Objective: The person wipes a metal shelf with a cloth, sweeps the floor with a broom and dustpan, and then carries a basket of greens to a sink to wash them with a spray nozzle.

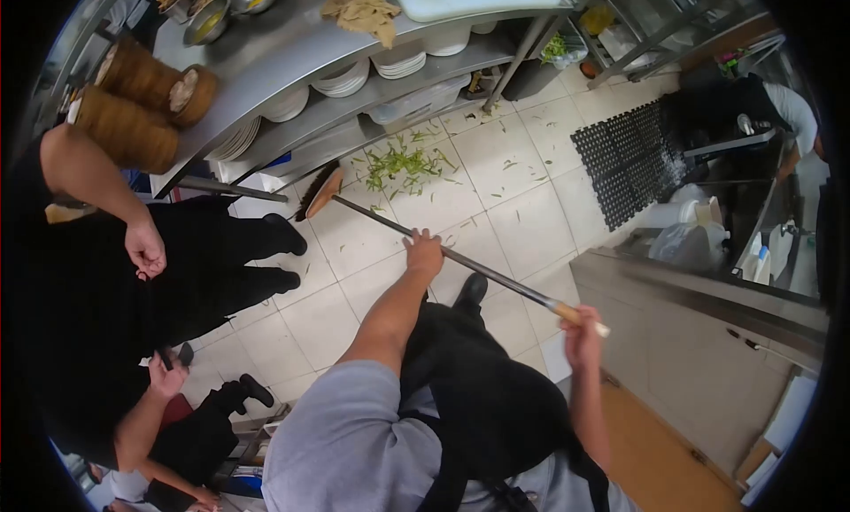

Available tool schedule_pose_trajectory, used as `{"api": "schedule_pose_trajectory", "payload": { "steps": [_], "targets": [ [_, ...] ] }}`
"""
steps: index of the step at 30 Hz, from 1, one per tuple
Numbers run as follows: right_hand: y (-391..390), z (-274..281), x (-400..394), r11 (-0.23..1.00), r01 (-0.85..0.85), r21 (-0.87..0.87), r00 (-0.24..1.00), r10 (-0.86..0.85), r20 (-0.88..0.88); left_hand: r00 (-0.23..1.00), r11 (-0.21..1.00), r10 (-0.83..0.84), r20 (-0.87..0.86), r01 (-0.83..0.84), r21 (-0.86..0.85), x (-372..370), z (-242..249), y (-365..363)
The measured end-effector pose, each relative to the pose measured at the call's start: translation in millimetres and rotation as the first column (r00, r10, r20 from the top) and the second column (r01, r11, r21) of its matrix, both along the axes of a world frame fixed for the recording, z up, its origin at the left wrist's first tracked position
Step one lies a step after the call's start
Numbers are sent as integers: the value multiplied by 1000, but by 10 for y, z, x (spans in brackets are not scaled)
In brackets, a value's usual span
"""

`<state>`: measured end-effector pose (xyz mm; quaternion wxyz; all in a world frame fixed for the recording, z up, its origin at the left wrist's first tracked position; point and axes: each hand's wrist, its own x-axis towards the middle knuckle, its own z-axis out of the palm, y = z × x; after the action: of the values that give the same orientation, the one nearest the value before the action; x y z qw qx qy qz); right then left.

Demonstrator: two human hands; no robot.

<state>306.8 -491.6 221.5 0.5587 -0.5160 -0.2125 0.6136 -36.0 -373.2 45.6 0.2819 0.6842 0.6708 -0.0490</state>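
Note:
A broom stretches across the middle of the view, its head with dark bristles down on the tiled floor at the left. Partway along the handle, my left hand is closed around it. My right hand grips the handle's light wooden end at the right. Beside the broom head, a pile of green vegetable scraps lies on the floor, with more pieces scattered about.
A steel counter with stacked plates on its lower shelf stands ahead. Close on the left is a person in black; another works at the far right. A black rubber mat lies before a sink area. A steel cabinet flanks my right.

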Motion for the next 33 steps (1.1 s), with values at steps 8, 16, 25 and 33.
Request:
{"api": "schedule_pose_trajectory", "payload": {
  "steps": [8,16,25,33],
  "targets": [
    [722,-1258,-751,989,-61,-135,884,-10,-468,958,973,223,-182,-231,-24,-115,-789,465],
    [871,-1046,-889,977,49,-209,938,-116,-325,976,986,-144,-160,156,62,-118,-1181,843],
    [363,775,8,999,-13,37,998,10,69,943,961,-231,239,183,208,903,491,333],
    [1001,721,-977,964,-217,-152,955,242,171,980,994,-4,198,-19,111,-142,340,546]
  ]
}}
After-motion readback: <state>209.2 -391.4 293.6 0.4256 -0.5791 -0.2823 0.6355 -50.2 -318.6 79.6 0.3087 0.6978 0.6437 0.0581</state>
